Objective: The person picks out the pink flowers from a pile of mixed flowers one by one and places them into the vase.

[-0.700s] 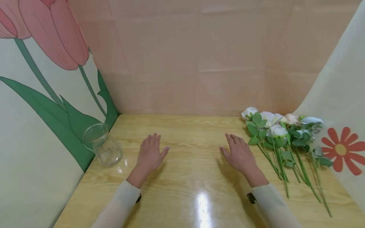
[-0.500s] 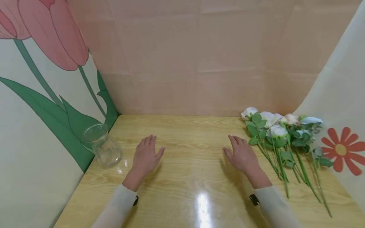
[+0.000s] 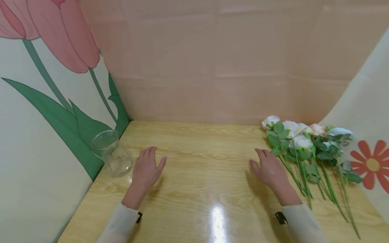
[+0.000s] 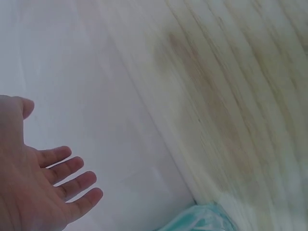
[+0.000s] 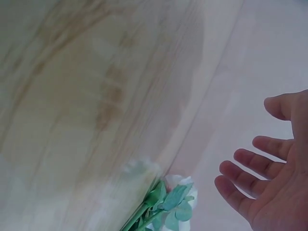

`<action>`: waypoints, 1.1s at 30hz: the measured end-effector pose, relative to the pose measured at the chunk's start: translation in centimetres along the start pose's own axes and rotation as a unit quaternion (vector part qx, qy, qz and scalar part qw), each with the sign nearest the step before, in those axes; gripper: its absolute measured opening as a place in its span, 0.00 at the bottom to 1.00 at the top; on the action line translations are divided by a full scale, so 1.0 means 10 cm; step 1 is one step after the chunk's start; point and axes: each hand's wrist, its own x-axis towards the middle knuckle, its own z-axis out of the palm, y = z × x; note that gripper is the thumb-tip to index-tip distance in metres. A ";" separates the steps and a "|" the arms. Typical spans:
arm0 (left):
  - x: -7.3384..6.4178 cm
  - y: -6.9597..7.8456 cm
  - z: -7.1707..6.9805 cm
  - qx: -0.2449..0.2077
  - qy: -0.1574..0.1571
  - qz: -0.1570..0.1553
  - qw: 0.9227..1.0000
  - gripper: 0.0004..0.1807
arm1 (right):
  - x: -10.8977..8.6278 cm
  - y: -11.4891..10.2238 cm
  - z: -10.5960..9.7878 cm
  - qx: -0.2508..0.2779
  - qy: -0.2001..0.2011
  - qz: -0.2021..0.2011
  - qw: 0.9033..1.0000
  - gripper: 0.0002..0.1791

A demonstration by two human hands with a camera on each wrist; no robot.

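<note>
My left hand (image 3: 146,169) hovers over the table's left part, fingers extended and thumb apart, holding nothing. Just left of it stands a clear glass vase (image 3: 117,157), upright with a flared rim. On the other side my right hand (image 3: 271,170) is likewise spread in the air with nothing in it. Beside that hand lies a bunch of flowers (image 3: 304,148) with white, cream and pale blue heads and long green stems. The right wrist view shows a few leaves and white petals (image 5: 180,199) below the spread fingers (image 5: 248,178). Neither hand touches anything.
The wooden table (image 3: 194,182) reaches back to a plain pinkish-brown backdrop (image 3: 194,67). A cloth with a printed tulip (image 3: 76,40) hangs along the left edge. On the right, a pale cloth (image 3: 370,101) bears a printed red flower.
Both hands have moved apart, the left toward the vase and the right toward the flowers. The head view has shifted slightly. The vase and flowers stay in place on the table.
</note>
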 end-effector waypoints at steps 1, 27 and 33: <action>-0.01 -0.02 -0.01 -0.001 0.006 -0.002 1.000 0.36 | 0.00 0.02 0.00 0.001 0.001 0.001 1.000 0.32; -0.32 -0.61 -0.22 -0.029 0.148 -0.077 0.986 0.31 | -0.15 0.53 -0.16 0.012 -0.014 0.057 0.998 0.31; -0.35 -0.71 -0.30 -0.036 0.163 -0.099 0.981 0.31 | -0.17 0.67 -0.19 0.017 -0.031 0.074 0.997 0.31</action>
